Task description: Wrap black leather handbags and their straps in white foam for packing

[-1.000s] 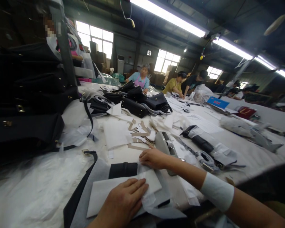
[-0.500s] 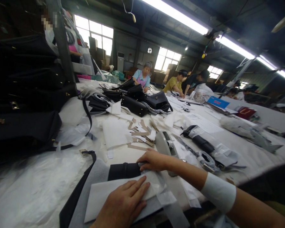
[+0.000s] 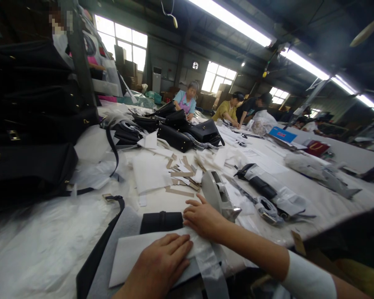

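My left hand lies flat on a white foam sheet, fingers stretched out and close together. This sheet rests on a grey felt-like piece with a black edge. Beyond it, a folded black strap piece with a narrow loop lies partly under the foam. At the right end of that black piece is my right hand, its fingers spread, the palm over the sheet's edge. From under the right hand a translucent plastic strip hangs toward me. Just beyond the right fingers stands a grey tape dispenser.
Stacked black bags rise at the left, above crumpled clear plastic. Cardboard strips and white foam sheets lie ahead. More black bags sit farther back, with co-workers behind. A wrapped black strap lies at the right.
My right hand has lifted its fingers apart from the black piece's end, and its forearm has swung lower right. The plastic strip has shifted. My left hand stays on the foam sheet.
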### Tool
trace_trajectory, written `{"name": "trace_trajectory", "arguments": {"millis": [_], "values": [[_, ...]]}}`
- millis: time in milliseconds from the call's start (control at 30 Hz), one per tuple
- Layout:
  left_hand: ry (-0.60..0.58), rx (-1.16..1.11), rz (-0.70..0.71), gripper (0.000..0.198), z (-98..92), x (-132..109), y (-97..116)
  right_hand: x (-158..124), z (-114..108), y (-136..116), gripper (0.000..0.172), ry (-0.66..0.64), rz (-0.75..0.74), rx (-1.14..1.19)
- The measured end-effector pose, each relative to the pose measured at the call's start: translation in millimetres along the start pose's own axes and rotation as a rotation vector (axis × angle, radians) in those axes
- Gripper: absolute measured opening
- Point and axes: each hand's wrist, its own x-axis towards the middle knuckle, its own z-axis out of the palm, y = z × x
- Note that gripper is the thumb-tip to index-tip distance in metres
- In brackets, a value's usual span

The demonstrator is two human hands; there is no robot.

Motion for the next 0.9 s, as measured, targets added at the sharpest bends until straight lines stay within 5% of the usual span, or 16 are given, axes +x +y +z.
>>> {"name": "trace_trajectory", "arguments": {"millis": [200,533,767,900], "values": [[-0.001,-0.030,-0.027,0.028,1.4,-2,-1,7,-3,0,0.017,-0.061,-0.025,-0.118],[-0.037,-0.021,-0.040,0.031,-1.3,0,1,-46,-24,-25,0.027,-0.091,0.036,0.282],[0.023,-0.016,-0.055,0.029,1.0,-7,1,-104,-2,-59,0.068,0.037,0.159,0.343],[0.038,0.032,-0.085,0.035,1.5,-10,1,-121,16,-71,0.099,0.106,0.093,0.275]]}}
